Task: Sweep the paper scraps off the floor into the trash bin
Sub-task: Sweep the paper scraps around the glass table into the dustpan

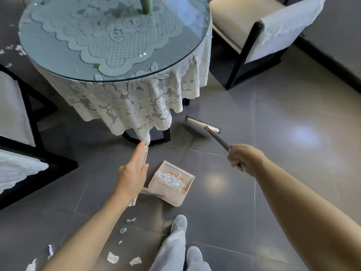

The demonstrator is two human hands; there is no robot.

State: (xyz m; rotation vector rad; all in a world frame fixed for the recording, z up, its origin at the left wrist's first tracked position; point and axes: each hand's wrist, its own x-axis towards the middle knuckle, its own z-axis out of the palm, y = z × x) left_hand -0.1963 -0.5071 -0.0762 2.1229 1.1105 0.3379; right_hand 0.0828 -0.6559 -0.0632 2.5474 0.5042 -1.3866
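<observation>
**Two tools held, one in each of my hands**

My left hand (134, 171) holds the pale upright handle (146, 154) of the dustpan (170, 194). My forefinger lies straight up along it and my thumb wraps round its near side. The dustpan sits on the grey floor (273, 133), just right of that hand and between my two hands. A heap of white paper scraps (172, 178) fills its tray.

My right hand (244, 159) is closed in a fist round the dark pole (217, 138) of the broom. From my knuckles the pole runs forward and leftward to the beige broom head (202, 125). The head rests on the floor beyond my right hand.

Several loose scraps (113, 257) lie on the floor behind my left hand, scattered beside my left forearm. A few more bits (19, 49) lie far beyond and left of that hand, past the table's edge.

Ahead of my left hand stands a round table with a glass tabletop (109, 80) over a white lace cloth (136, 106). The lowest fold of the cloth hangs close to the tip of my forefinger, and I cannot tell whether they touch. One dark-framed chair (254, 45) stands well beyond my right hand. Another chair (19, 118) stands off to the left of my left hand. My pale shoes (179, 222) show between my forearms, nearer to me than the dustpan.
</observation>
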